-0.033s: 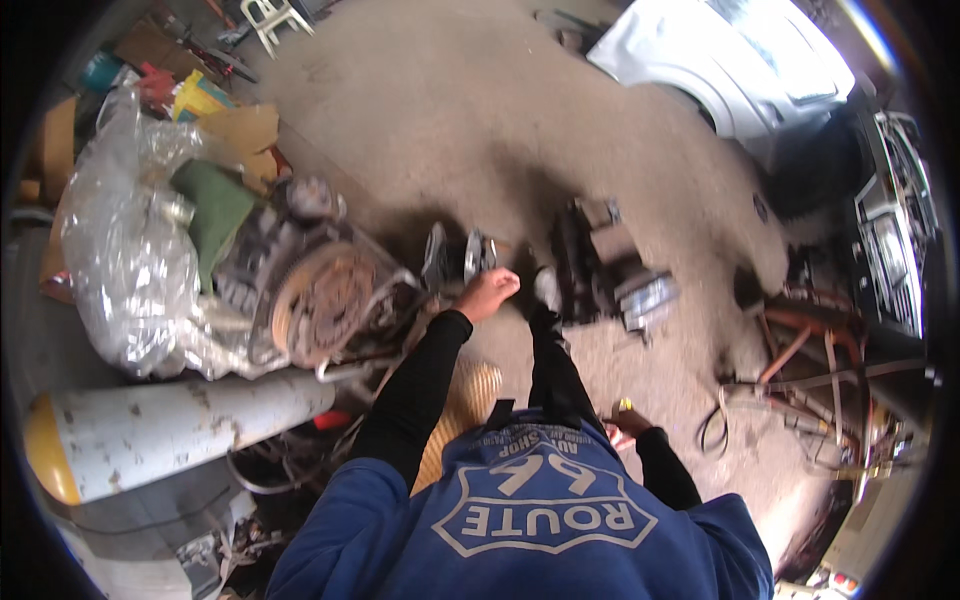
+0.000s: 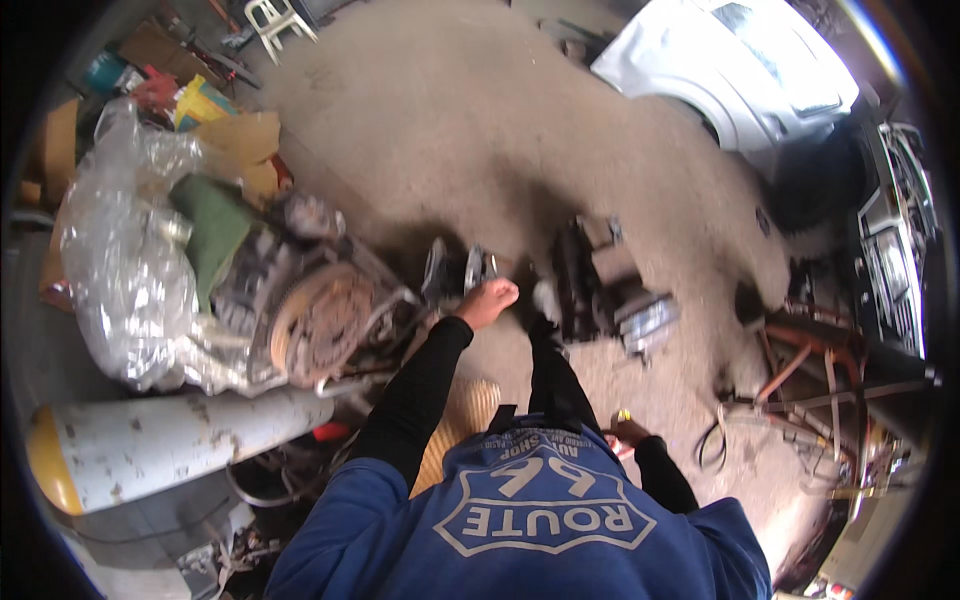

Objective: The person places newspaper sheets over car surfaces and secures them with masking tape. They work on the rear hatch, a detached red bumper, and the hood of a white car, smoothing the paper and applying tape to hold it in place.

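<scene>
My left hand is held out in front of me over the floor, its fingers curled in, and nothing shows in them. Just beyond it lie a shiny metal part and a dark, narrow part. Close to my right side, my right hand is partly hidden by my blue shirt. A small yellow thing shows at its fingers, too small to name. Beside that hand is a red and white patch, and I cannot tell what it is.
A dirty engine and clear plastic sheeting are at left, above a grey cylinder with a yellow end. Dark machine parts stand ahead. A red metal frame and a white car body panel are at right.
The view has tilted slightly, so the floor and the parts sit a little lower in the picture. Both hands keep nearly the same pose.
</scene>
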`<state>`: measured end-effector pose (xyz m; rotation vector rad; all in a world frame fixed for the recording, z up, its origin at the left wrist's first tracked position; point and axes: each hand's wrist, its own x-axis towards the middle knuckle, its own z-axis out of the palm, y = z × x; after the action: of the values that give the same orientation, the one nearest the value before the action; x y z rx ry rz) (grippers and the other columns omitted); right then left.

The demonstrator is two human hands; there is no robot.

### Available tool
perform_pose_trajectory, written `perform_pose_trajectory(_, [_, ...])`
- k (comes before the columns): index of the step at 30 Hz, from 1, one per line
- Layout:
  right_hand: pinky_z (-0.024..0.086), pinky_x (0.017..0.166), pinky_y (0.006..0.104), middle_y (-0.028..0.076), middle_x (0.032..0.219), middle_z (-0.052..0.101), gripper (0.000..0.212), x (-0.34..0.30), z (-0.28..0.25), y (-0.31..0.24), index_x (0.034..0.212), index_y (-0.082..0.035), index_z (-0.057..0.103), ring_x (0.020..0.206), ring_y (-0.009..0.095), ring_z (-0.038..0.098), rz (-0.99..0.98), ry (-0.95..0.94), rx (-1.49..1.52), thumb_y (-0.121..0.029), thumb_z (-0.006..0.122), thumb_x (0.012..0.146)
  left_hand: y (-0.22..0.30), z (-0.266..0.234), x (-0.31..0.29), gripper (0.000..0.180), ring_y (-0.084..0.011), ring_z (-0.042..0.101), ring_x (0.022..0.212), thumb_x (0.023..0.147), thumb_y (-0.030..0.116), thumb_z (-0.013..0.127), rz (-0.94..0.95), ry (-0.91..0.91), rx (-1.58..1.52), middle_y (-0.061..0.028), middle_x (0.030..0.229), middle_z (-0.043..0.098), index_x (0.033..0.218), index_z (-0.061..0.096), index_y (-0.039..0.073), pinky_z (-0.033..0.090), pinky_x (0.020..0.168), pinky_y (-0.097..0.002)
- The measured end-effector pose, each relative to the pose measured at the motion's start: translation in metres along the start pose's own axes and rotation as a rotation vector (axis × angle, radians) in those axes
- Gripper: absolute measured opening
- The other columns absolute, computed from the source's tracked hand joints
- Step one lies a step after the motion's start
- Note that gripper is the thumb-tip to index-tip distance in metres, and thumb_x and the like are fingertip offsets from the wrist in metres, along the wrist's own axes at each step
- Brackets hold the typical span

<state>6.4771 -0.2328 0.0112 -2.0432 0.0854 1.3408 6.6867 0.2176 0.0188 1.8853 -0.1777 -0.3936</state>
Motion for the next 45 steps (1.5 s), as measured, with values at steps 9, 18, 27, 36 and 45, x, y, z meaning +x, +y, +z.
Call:
perform_pose_trajectory(9, [0.060, 0.058, 0.0394, 0.005, 0.078, 0.067, 0.033, 0.120, -0.316, -0.181, 0.092, -0.006, 0.066, 0.066, 0.018, 0.066, 0.174, 0.146, 0.613, -0.038, 0.068, 0.092, -0.039, -0.131, 0.209, 0.035, -0.0172, 0.067, 0.082, 0.094, 0.036, 0.062, -0.438, -0.284, 0.180, -0.0050, 0.086, 0.069, 0.109, 0.069, 0.005, 0.054, 0.063, -0.0326])
perform_pose_trajectory(18, [0.043, 0.053, 0.0343, 0.006, 0.100, 0.063, 0.039, 0.409, -0.552, -0.424, 0.112, -0.009, 0.058, 0.068, 0.020, 0.055, -0.056, -0.122, 0.373, -0.043, 0.045, 0.097, -0.104, -0.294, 0.268, 0.029, -0.0202, 0.055, 0.055, 0.097, 0.025, 0.047, -0.630, -0.240, 0.135, -0.0039, 0.060, 0.051, 0.073, 0.057, 0.011, 0.041, 0.049, -0.0373])
perform_pose_trajectory(27, [0.058, 0.069, 0.0417, -0.003, 0.070, 0.060, 0.029, 0.575, -0.690, -0.601, 0.099, -0.012, 0.062, 0.062, 0.015, 0.061, 0.419, -0.182, 0.333, -0.041, 0.057, 0.099, -0.147, -0.517, 0.435, 0.037, -0.0151, 0.034, 0.041, 0.102, 0.036, 0.042, -1.124, -0.034, -0.619, 0.0022, 0.055, 0.036, 0.069, 0.045, 0.020, 0.029, 0.040, -0.0331])
perform_pose_trajectory(36, [0.054, 0.079, 0.0369, 0.003, 0.110, 0.070, 0.036, 0.805, -0.853, -0.679, 0.130, -0.019, 0.057, 0.094, 0.020, 0.069, 0.194, -0.193, -0.043, -0.036, 0.049, 0.100, -0.086, -0.766, 0.937, 0.025, -0.0126, 0.063, 0.077, 0.095, 0.028, 0.064, -0.636, 0.375, -0.525, -0.0017, 0.085, 0.065, 0.109, 0.063, 0.008, 0.053, 0.067, -0.0303])
perform_pose_trajectory(45, [0.054, 0.061, 0.0383, -0.004, 0.068, 0.057, 0.021, 0.953, -1.094, -1.025, 0.083, -0.019, 0.057, 0.059, 0.012, 0.058, 0.283, -0.108, 0.450, -0.036, 0.057, 0.095, -0.079, -0.996, 1.164, 0.038, -0.0182, 0.066, 0.080, 0.094, 0.033, 0.064, -0.602, 0.230, -0.084, -0.0075, 0.090, 0.068, 0.119, 0.065, 0.004, 0.054, 0.072, -0.0328])
